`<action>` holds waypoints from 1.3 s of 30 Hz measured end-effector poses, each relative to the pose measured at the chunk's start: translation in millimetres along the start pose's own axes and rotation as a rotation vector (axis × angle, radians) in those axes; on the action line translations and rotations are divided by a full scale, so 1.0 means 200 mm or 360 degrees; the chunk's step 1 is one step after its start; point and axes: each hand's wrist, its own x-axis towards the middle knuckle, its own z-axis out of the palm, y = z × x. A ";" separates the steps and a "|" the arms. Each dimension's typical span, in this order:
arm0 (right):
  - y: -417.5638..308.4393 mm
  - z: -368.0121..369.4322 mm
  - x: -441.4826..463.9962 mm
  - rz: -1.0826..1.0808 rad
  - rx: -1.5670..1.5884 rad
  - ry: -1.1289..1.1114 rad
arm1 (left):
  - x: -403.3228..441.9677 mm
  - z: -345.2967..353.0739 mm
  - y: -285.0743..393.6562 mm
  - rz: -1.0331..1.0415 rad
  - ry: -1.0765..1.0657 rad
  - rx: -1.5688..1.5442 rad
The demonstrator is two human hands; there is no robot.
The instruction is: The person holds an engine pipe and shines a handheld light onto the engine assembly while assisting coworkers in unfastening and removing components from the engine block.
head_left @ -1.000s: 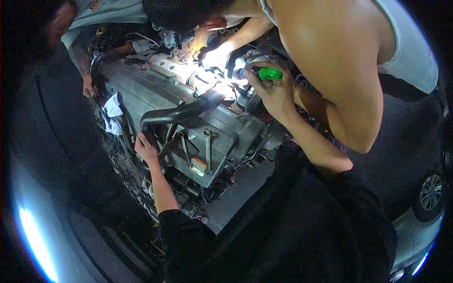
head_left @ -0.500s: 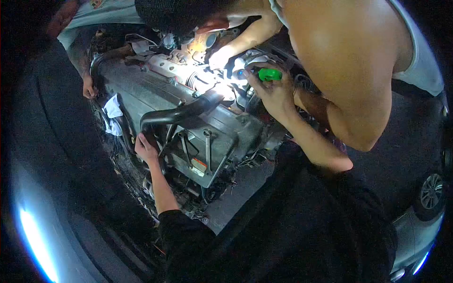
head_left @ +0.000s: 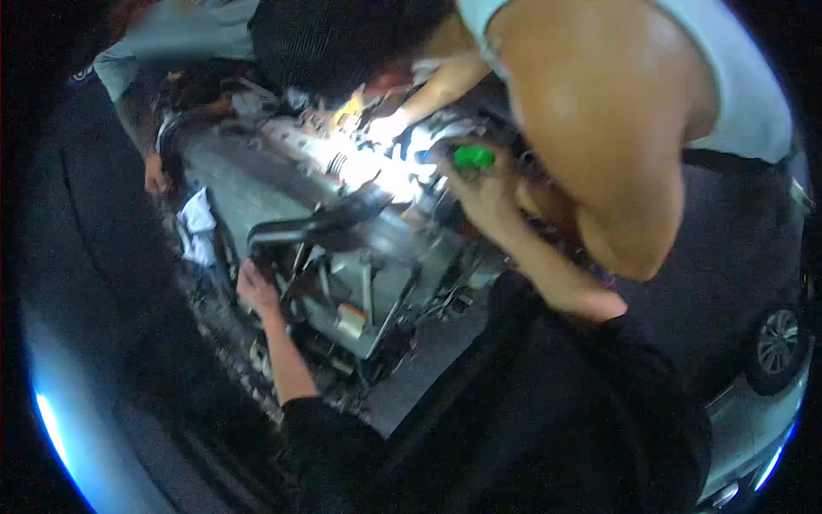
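Observation:
My left hand (head_left: pixel 259 291), blurred by motion, is closed at the lower bend of a thick black hose (head_left: pixel 295 230) lying across the engine; some of its fingers are hidden. My right hand (head_left: pixel 486 190) grips a flashlight with a bright green body (head_left: pixel 473 158). Its beam falls on the engine parts, which are washed out by glare. A co-worker's hand (head_left: pixel 387 128) reaches into that lit spot from the far side. Two wrenches lie on the engine cover (head_left: pixel 248 176) below the hose, the clearer wrench (head_left: pixel 367 291) near a label (head_left: pixel 351 321).
A co-worker's bare shoulder and arm (head_left: pixel 599 111) fill the upper right, close to my right forearm. Another person's hand (head_left: pixel 156 176) rests at the engine's far left edge. A crumpled white cloth (head_left: pixel 198 224) lies nearby. A car wheel (head_left: pixel 777 343) shows at right.
My view has shifted and blurred. My right hand and the flashlight appear slightly lower and further left. The co-worker's head has moved upward, partly out of view. My left hand stays by the hose.

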 end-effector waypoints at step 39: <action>-0.32 0.10 -0.10 0.0152 0.0092 -0.0115 | 0.02 -0.08 0.11 -0.0267 -0.0120 -0.0056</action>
